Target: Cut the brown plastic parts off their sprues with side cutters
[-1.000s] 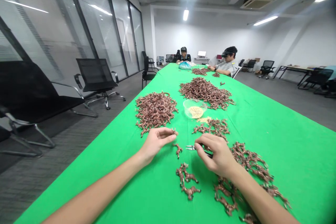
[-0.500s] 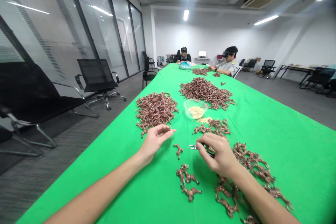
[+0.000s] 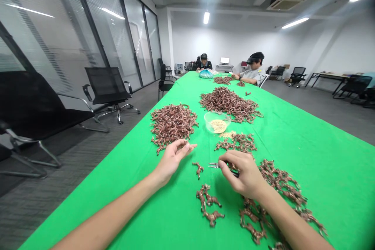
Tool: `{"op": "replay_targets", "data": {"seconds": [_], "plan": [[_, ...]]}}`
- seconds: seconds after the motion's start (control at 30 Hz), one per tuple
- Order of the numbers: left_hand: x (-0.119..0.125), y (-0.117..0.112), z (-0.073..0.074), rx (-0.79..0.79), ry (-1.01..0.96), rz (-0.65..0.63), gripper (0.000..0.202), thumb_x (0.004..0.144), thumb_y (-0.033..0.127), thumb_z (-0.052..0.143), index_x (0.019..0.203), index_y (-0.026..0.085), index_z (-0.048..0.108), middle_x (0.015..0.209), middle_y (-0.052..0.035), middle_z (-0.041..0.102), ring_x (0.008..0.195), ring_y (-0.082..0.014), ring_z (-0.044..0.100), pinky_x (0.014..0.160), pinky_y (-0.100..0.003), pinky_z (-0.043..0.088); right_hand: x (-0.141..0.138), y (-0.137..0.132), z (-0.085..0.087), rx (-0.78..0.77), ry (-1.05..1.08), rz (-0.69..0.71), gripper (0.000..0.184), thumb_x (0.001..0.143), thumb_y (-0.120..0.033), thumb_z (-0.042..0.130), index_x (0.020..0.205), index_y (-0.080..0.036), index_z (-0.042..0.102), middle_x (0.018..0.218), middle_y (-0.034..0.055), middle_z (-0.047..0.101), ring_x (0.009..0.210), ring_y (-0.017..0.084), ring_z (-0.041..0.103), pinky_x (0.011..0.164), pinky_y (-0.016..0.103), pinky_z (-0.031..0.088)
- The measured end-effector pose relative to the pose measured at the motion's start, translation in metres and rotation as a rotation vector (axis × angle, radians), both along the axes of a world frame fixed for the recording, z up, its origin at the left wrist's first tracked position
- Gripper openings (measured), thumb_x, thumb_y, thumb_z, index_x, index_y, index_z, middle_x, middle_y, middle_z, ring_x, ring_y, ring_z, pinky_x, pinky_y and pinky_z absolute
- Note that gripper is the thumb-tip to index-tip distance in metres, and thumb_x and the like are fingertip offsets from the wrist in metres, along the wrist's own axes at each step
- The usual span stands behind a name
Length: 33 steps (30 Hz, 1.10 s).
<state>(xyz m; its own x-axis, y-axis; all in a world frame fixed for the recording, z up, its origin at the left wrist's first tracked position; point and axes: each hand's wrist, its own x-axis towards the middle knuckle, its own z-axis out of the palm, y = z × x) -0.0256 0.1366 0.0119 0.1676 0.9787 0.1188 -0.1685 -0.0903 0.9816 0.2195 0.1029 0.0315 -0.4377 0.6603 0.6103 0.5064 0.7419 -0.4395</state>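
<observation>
My right hand (image 3: 241,172) is closed around tweezers (image 3: 213,165), whose metal tips point left just above the green cloth. Nothing shows between those tips. Facing it, my left hand (image 3: 172,159) is in a pinch beside the near edge of a heap of brown animal figurines (image 3: 174,125); whatever its fingers hold is hidden or too small to name. One small brown figurine (image 3: 198,169) lies on the cloth between both hands. Nearer to me, a few figurines (image 3: 212,218) lie close together. More figurines (image 3: 253,226) spread below and beside my right forearm.
A clear plastic bowl (image 3: 217,123) holds small pale pieces, and some pale pieces (image 3: 227,134) lie beside it. Behind stands a larger figurine heap (image 3: 230,103). Two people sit at the table's far end near a blue bag (image 3: 206,73). Office chairs (image 3: 107,90) stand along the left.
Both hands keep nearly the same places and grips. The whole view has shifted very slightly; no object has visibly moved on the cloth.
</observation>
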Motion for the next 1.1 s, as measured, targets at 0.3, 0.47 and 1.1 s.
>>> {"op": "replay_targets", "data": {"seconds": [0.3,0.47,1.1], "plan": [[0.0012,-0.0029,0.0013,0.030,0.021,-0.012,0.025,0.086,0.037,0.070,0.092,0.014,0.061,0.098,-0.0065,0.066,0.113,-0.0267,0.064,0.099,-0.043,0.053,0.0008,0.0022,-0.0025,-0.017,-0.018,-0.002,0.014,0.094,-0.021,0.053,0.085,-0.019,0.063,0.074,0.0011,0.061,0.066,0.015,0.055,0.063,0.027,0.036],[0.0006,-0.0016,0.0004,0.007,0.022,0.006,0.027,0.081,0.036,0.076,0.090,0.014,0.063,0.094,-0.0058,0.067,0.106,-0.0267,0.067,0.094,-0.042,0.056,0.0009,0.0026,-0.0030,-0.022,-0.022,0.001,0.014,0.095,-0.022,0.052,0.086,-0.019,0.062,0.075,0.0010,0.061,0.066,0.014,0.054,0.063,0.027,0.037],[-0.0032,-0.0027,0.0011,-0.009,0.130,0.023,0.031,0.074,0.035,0.081,0.094,0.012,0.077,0.103,-0.0136,0.076,0.093,-0.0236,0.069,0.090,-0.037,0.054,0.0015,0.0039,-0.0047,-0.018,-0.029,-0.009,0.014,0.095,-0.023,0.053,0.087,-0.019,0.063,0.075,0.0013,0.061,0.067,0.015,0.055,0.064,0.027,0.037]]}}
